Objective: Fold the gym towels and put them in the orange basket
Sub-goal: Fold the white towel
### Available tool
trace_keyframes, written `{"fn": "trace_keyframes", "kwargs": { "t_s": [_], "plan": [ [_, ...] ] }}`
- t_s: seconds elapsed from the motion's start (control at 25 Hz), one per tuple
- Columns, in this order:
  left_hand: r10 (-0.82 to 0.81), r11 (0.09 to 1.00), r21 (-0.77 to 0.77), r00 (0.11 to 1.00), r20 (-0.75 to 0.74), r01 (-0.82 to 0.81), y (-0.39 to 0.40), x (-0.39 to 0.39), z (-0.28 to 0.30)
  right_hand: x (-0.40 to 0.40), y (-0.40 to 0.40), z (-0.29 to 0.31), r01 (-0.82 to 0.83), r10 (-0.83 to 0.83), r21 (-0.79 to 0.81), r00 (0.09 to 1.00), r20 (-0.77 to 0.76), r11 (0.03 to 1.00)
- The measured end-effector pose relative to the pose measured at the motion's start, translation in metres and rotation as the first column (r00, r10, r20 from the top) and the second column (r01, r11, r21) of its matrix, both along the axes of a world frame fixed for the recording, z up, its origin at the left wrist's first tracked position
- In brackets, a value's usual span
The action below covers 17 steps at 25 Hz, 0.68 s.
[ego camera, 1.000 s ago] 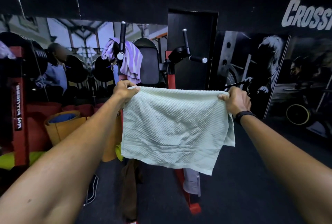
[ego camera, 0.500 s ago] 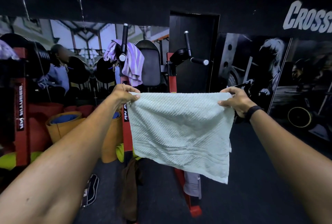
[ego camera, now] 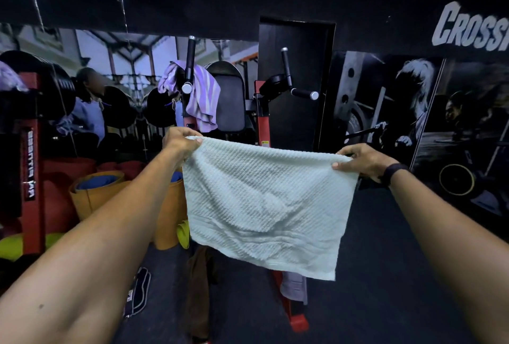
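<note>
The left hand [ego camera: 180,141] and right hand [ego camera: 360,160] pinch the top corners of a pale green towel [ego camera: 264,206], spread out in the air. A striped purple towel [ego camera: 202,95] hangs on the far red machine [ego camera: 260,112].

The right hand [ego camera: 363,160] now sits lower than the left hand [ego camera: 179,141], so the towel's [ego camera: 264,206] top edge slopes down to the right, and its thumb lies along that edge.
</note>
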State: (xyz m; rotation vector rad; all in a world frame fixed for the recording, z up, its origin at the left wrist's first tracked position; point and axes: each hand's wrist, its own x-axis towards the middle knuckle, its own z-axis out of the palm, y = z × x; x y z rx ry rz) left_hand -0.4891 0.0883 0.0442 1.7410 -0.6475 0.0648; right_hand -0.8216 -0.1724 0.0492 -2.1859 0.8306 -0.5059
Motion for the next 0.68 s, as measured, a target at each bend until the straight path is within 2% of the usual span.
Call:
{"fn": "trace_keyframes", "kwargs": {
  "t_s": [0.08, 0.16, 0.28, 0.36, 0.44, 0.52, 0.6, 0.64, 0.68],
  "plan": [
    [0.006, 0.998, 0.069, 0.998, 0.063, -0.01, 0.001, 0.0, -0.002, 0.006, -0.005, -0.008, 0.117, -0.107, -0.149, 0.991, 0.078, 0.982],
    [-0.003, 0.982, 0.188, 0.992, 0.129, -0.022, 0.002, 0.001, -0.004, 0.009, -0.003, -0.011, 0.269, -0.231, -0.226, 0.956, 0.181, 0.936],
    [0.027, 0.951, 0.301, 0.987, 0.156, -0.074, 0.005, 0.001, -0.006, 0.009, 0.002, -0.007, 0.373, -0.305, -0.165, 0.893, 0.331, 0.913],
    [0.057, 0.934, 0.338, 0.983, 0.177, -0.115, 0.007, 0.003, -0.007, 0.008, 0.001, -0.007, 0.342, -0.278, -0.106, 0.879, 0.386, 0.934],
    [0.02, 0.948, 0.312, 0.99, 0.138, -0.062, 0.01, 0.002, -0.007, 0.007, 0.002, -0.007, 0.22, -0.17, -0.063, 0.878, 0.447, 0.973],
    [-0.171, 0.968, 0.188, 0.985, 0.006, 0.167, 0.014, 0.0, -0.008, -0.001, 0.007, -0.003, 0.011, -0.041, 0.063, 0.861, 0.507, 0.998],
    [-0.309, 0.948, 0.05, 0.948, -0.077, 0.313, 0.019, -0.004, -0.009, -0.01, 0.013, 0.001, -0.176, 0.032, 0.248, 0.869, 0.494, 0.953],
    [-0.317, 0.947, 0.012, 0.944, -0.093, 0.32, 0.02, -0.005, -0.009, -0.013, 0.016, 0.001, -0.187, 0.048, 0.264, 0.888, 0.458, 0.946],
    [-0.307, 0.952, -0.015, 0.946, -0.104, 0.307, 0.02, -0.005, -0.009, -0.012, 0.016, 0.0, -0.107, 0.019, 0.193, 0.913, 0.408, 0.975]
  ]
}}
